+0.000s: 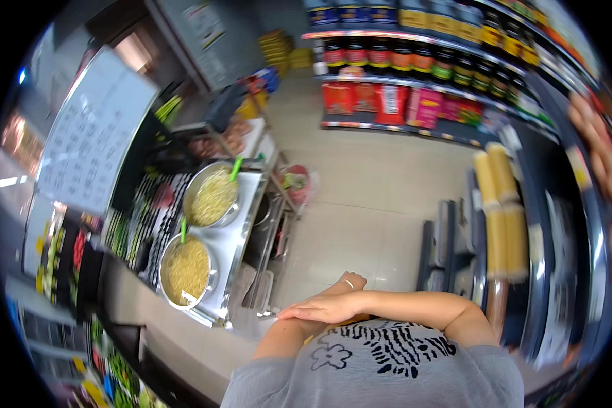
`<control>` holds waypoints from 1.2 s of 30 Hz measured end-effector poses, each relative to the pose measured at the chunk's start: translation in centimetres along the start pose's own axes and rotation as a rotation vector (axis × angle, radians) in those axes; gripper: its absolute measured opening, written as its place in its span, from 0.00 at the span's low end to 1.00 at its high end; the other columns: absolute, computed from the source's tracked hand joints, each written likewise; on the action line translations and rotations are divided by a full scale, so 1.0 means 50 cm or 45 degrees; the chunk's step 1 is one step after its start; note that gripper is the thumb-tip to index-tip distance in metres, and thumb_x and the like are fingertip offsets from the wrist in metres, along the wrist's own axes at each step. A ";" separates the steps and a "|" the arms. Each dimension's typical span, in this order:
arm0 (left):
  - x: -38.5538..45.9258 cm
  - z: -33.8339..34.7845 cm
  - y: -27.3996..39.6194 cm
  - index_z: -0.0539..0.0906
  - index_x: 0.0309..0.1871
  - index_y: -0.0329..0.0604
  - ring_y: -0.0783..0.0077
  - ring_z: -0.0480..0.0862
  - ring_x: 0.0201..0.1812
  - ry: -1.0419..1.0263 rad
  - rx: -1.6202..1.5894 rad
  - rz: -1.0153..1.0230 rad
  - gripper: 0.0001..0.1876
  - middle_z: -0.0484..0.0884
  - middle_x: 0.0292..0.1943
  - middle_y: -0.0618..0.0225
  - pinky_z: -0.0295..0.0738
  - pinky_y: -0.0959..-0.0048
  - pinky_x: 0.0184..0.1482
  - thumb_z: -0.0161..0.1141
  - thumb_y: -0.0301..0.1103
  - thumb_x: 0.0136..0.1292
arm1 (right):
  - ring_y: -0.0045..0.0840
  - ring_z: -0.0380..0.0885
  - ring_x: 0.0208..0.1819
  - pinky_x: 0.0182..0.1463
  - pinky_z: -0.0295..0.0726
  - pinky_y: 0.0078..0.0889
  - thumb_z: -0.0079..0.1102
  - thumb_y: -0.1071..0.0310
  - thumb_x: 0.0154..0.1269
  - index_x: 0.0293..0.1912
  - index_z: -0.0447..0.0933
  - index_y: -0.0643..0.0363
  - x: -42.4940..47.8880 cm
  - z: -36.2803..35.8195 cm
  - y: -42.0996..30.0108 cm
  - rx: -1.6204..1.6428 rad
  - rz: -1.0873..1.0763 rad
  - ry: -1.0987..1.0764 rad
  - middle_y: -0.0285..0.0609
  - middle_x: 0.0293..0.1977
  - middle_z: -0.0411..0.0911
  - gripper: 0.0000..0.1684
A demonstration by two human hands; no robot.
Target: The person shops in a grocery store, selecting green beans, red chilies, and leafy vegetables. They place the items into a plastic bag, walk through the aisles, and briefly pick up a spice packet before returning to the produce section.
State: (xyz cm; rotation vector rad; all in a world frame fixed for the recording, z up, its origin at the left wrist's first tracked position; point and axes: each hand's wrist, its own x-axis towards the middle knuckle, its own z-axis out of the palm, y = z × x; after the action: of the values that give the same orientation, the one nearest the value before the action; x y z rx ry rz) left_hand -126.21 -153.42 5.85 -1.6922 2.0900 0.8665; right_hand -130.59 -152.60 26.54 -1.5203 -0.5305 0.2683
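Note:
My left hand (354, 280), with a pale bracelet at its wrist, pokes out beyond my right arm, its fingers curled and nothing visible in it. Across my left forearm lies my right hand (319, 307), flat, palm down, holding no object. Both arms are crossed in front of my grey shirt (408, 377), which has a black pattern. To the left, a steel table (224, 260) bears a metal bowl of yellow noodle-like strands (187, 270) and another bowl of pale bean sprouts (214, 198). Each bowl has a bright green handle at its rim.
Shelves with bottles (380, 53) and red packets (339, 98) stand ahead. Bundled dried noodles (505, 239) lie on a rack at right. Another person's blurred hand (594, 137) is at the far right edge. A whiteboard with writing (94, 132) and a vegetable display (120, 367) are at left.

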 end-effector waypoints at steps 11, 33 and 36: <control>0.032 -0.230 -0.447 0.78 0.46 0.40 0.51 0.79 0.44 1.096 -0.656 -0.524 0.13 0.80 0.41 0.53 0.73 0.63 0.49 0.56 0.32 0.57 | 0.27 0.77 0.46 0.55 0.73 0.30 0.35 0.56 0.74 0.51 0.71 0.66 -0.135 -0.642 0.209 0.429 0.376 0.690 0.46 0.42 0.78 0.24; 0.091 -0.899 -1.471 0.73 0.55 0.44 0.59 0.73 0.55 1.459 0.240 -1.956 0.21 0.76 0.52 0.62 0.61 0.56 0.58 0.46 0.45 0.65 | 0.31 0.77 0.29 0.33 0.76 0.37 0.50 0.65 0.56 0.28 0.77 0.57 -0.709 -1.511 0.669 -0.228 1.408 1.001 0.43 0.27 0.78 0.09; 0.075 -0.864 -1.478 0.74 0.53 0.43 0.59 0.75 0.48 1.456 0.311 -2.099 0.19 0.78 0.45 0.62 0.63 0.61 0.53 0.47 0.44 0.64 | 0.33 0.77 0.29 0.35 0.75 0.38 0.49 0.66 0.55 0.23 0.77 0.55 -0.687 -1.798 0.712 -0.435 1.363 0.915 0.42 0.26 0.77 0.10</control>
State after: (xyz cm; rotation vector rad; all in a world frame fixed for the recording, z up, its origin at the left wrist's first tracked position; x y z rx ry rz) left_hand -50.72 -192.12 17.84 -2.9724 0.2694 -0.9599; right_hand -110.74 -245.94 -11.16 -1.9758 0.8903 0.4221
